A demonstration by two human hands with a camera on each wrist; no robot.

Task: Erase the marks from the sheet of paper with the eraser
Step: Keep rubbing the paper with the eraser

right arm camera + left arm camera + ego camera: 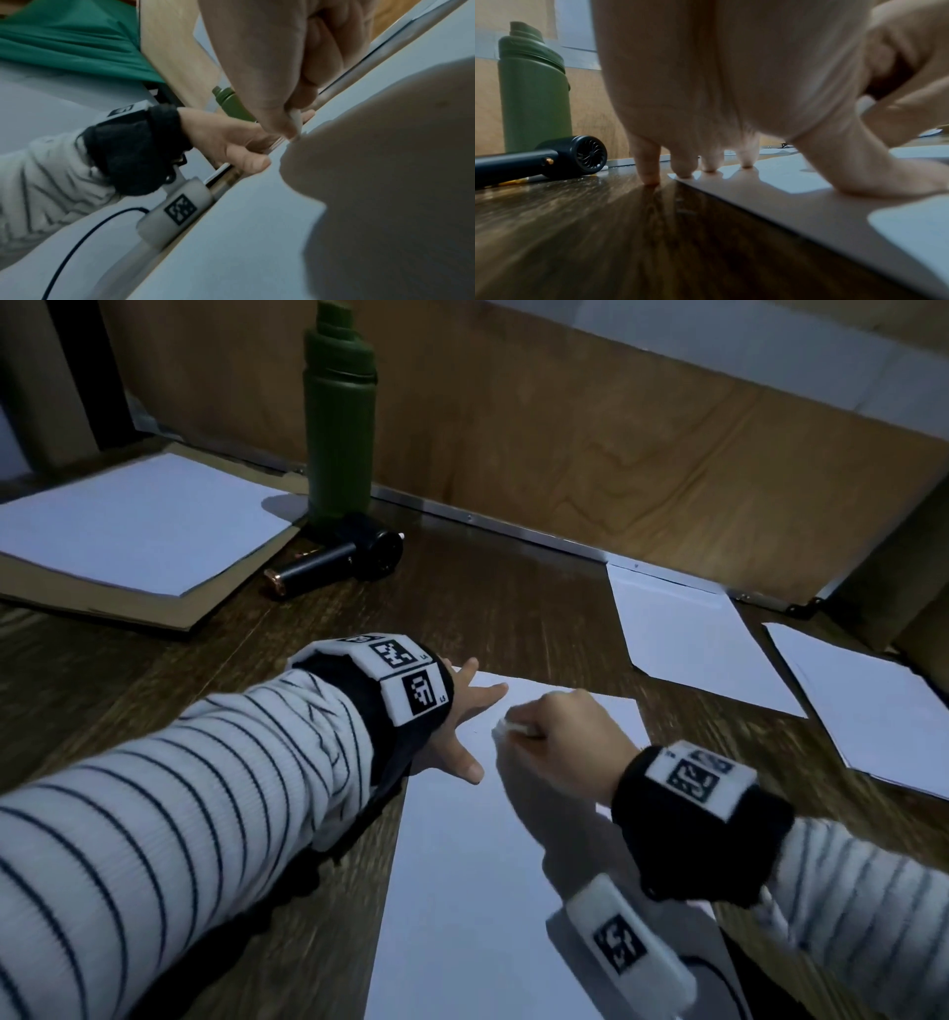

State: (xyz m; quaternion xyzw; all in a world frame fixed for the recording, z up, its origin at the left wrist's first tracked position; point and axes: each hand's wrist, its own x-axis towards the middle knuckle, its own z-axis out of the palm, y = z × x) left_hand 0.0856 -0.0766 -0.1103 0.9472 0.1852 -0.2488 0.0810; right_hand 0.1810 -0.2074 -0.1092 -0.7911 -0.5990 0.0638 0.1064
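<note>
Dark wooden worktop [513, 608] is overlaid by the sheet of paper [462, 891], pinned at its far left corner by the spread, flat left hand [462, 716]. Beside it, the eraser [506, 727] is pinched against the sheet by the curled right hand [570, 737].

Light: dim, cool-toned in all views.
Shadows: soft, under the fingers [746, 160] on the surface [577, 233].
Blur: both wrist views smeared; edges bowed.
</note>
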